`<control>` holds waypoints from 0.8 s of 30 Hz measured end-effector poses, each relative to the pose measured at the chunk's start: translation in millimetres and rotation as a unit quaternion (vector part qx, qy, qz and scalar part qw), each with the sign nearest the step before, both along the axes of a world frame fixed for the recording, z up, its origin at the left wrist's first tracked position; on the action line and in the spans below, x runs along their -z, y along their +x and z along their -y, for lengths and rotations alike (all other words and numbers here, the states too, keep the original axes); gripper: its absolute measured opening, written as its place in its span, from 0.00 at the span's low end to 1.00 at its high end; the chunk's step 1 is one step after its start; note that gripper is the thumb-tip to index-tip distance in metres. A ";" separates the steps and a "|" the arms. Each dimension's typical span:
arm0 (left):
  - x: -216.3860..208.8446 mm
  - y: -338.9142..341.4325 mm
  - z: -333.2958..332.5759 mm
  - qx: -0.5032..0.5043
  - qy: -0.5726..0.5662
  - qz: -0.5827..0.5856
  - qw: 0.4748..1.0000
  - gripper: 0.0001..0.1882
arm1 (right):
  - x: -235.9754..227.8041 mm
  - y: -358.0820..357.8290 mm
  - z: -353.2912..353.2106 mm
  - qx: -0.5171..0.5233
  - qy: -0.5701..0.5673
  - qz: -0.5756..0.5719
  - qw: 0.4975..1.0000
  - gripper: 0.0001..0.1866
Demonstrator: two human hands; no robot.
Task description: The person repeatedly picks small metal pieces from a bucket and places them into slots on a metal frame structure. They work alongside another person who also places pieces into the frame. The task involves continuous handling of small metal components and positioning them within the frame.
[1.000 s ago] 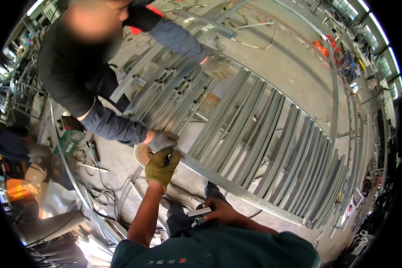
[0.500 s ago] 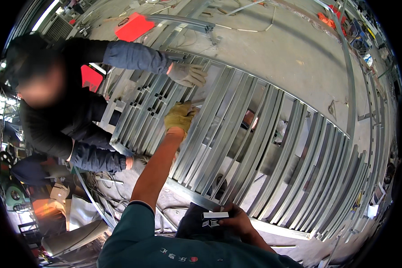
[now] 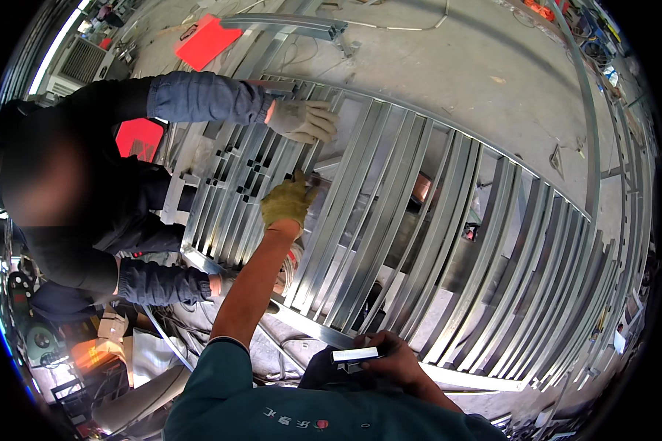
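Note:
My left hand (image 3: pixel 285 204), in a yellowish-olive work glove, is over the metal bars near the middle of a steel frame (image 3: pixel 401 202). Its fingers stand apart, and nothing shows in them. Short dark-ended metal pieces (image 3: pixel 250 165) sit between bars to its left. Low at the frame's near edge, my bare right hand (image 3: pixel 393 356) is closed round a short silver metal piece (image 3: pixel 355 354); part of another piece shows beneath it. A co-worker's grey-gloved hand (image 3: pixel 303 121) lies palm down on the bars beyond my left hand.
A co-worker in dark clothes (image 3: pixel 73 184) leans in from the left, another hand (image 3: pixel 228 283) by the frame's near-left edge. Red sheets (image 3: pixel 208 42) lie beyond. Cables (image 3: pixel 294 342) and a cardboard box (image 3: pixel 112 325) are on the floor at lower left. Long steel profiles (image 3: pixel 588 132) stand right.
My left hand has moved slightly left, its fingers turning from rightward to farther away. My right hand still grips the metal piece. The co-worker's far hand stays on the bars.

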State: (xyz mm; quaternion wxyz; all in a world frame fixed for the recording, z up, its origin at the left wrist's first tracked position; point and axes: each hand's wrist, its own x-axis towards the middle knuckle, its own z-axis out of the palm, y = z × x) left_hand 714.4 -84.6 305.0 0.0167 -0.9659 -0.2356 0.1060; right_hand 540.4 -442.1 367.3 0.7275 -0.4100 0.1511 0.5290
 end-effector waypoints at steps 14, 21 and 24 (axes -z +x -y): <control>-75.1 -28.0 19.4 -0.019 -0.143 0.009 0.989 0.27 | 8.3 40.0 -27.2 -0.032 -0.072 0.034 0.996 0.23; -127.4 -122.1 66.9 0.070 -0.512 -0.203 0.832 0.35 | 5.6 85.8 -59.1 -0.053 -0.108 0.105 0.987 0.24; -123.4 -131.0 48.8 0.019 -0.519 -0.122 0.846 0.27 | 4.5 94.2 -75.8 -0.063 -0.125 0.133 0.981 0.22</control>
